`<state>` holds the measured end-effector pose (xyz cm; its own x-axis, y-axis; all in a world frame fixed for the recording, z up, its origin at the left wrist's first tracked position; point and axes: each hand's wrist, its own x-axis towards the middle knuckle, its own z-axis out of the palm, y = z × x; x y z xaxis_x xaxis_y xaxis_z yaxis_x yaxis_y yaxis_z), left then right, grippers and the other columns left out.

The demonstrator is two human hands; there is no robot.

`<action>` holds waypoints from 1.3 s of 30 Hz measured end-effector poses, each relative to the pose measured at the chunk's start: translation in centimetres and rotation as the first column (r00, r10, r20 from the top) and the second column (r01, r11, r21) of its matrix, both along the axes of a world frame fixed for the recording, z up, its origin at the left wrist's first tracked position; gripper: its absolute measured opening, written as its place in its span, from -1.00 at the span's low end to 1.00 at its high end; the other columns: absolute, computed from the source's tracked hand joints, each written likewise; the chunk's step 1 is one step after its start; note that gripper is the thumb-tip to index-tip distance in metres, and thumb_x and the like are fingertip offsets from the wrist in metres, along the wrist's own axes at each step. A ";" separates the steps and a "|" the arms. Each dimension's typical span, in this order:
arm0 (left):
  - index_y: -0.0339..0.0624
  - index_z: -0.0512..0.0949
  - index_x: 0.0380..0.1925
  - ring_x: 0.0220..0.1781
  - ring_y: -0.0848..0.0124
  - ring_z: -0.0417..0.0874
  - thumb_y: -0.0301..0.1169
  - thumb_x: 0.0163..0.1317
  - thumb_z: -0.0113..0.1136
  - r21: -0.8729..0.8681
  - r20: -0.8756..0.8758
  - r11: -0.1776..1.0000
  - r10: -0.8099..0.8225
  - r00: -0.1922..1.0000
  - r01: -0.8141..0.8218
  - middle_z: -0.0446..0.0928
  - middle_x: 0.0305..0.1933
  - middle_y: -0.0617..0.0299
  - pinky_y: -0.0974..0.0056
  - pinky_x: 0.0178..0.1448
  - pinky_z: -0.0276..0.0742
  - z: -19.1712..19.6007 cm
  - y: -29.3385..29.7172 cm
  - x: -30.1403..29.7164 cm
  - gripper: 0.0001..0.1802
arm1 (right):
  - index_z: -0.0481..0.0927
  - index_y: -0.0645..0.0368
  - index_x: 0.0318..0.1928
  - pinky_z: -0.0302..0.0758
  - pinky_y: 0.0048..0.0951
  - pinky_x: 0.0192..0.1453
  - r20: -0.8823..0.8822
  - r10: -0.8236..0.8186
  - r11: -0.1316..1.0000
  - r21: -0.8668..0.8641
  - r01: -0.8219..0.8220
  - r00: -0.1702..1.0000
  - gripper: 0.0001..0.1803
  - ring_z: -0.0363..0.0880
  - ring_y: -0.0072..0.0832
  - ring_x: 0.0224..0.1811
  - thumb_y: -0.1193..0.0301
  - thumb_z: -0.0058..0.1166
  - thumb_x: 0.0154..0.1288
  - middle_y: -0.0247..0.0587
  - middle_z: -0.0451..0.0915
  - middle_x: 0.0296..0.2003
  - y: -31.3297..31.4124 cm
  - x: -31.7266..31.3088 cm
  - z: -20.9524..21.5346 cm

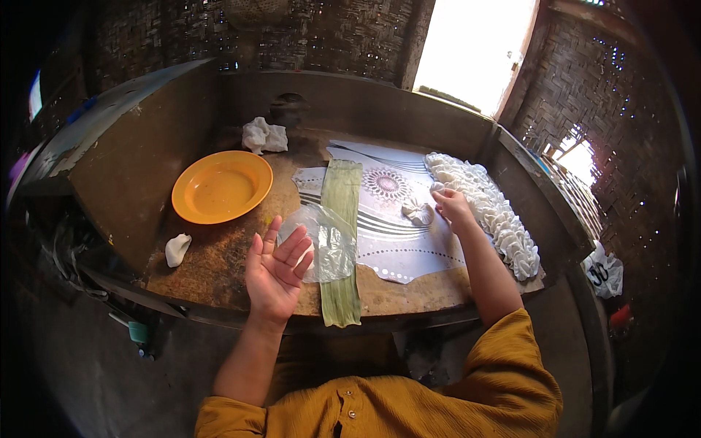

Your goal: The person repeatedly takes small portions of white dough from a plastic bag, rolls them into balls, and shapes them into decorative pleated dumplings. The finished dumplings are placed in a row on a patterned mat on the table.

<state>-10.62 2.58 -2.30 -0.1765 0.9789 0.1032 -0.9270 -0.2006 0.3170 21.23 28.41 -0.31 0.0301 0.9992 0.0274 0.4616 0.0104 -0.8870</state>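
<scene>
My left hand [276,270] is raised palm up above the near edge of the wooden table [219,270], fingers apart and holding nothing. Just right of it lies a clear plastic sheet [330,244] on a long green leaf strip [342,241]. My right hand [453,206] reaches across a patterned mat [398,248] to a row of several white folded dough pieces [496,215] and its fingers close on one of them. One more white folded piece [418,212] sits alone on the mat, left of that hand.
An orange plate [221,187] stands at the table's left. A white dough lump [177,250] lies near the left front edge, a crumpled white cloth [264,136] at the back. Raised boards wall the table. A white bag [604,271] hangs at the right.
</scene>
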 end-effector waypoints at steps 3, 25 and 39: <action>-0.05 0.26 0.25 0.06 0.20 0.60 -0.03 0.41 -0.24 0.019 0.002 1.000 -0.012 1.000 0.012 0.51 0.09 -0.07 0.10 0.09 0.58 0.0 0.1 0.0 -0.47 | 0.45 0.30 0.13 0.47 -0.54 -0.32 -0.025 -0.064 0.998 -0.013 0.064 0.998 -0.45 0.53 -0.54 -0.31 0.51 0.26 0.09 -0.17 0.59 -0.29 0.8 0.2 -0.5; -0.04 0.27 0.19 0.32 0.22 0.27 0.02 0.35 -0.25 0.028 0.244 0.984 0.166 0.955 -0.178 0.30 0.30 0.16 0.01 0.37 0.14 3.1 2.5 3.9 -0.46 | 0.41 0.24 0.14 0.44 -0.35 0.07 -0.804 0.514 0.645 0.131 -0.753 0.300 -0.54 0.49 -0.42 0.02 0.63 0.01 0.18 -0.23 0.49 0.00 -20.5 -17.5 8.6; -0.05 0.20 0.28 0.34 0.29 0.24 0.00 0.40 -0.40 0.122 0.279 0.984 0.091 0.956 -0.129 0.22 0.36 0.20 -0.05 0.38 0.15 4.8 -1.3 4.0 -0.43 | 0.51 0.31 0.02 0.54 -0.45 -0.06 -0.293 0.737 0.675 0.298 -0.675 0.609 -0.65 0.50 -0.49 -0.10 0.57 0.10 0.19 -0.10 0.25 0.16 -27.1 -14.2 5.5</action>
<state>-6.59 1.28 2.49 -0.3224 0.9315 0.1686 -0.9438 -0.3300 0.0184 7.07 1.36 5.20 -0.6446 0.6972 0.3137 -0.0964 0.3330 -0.9380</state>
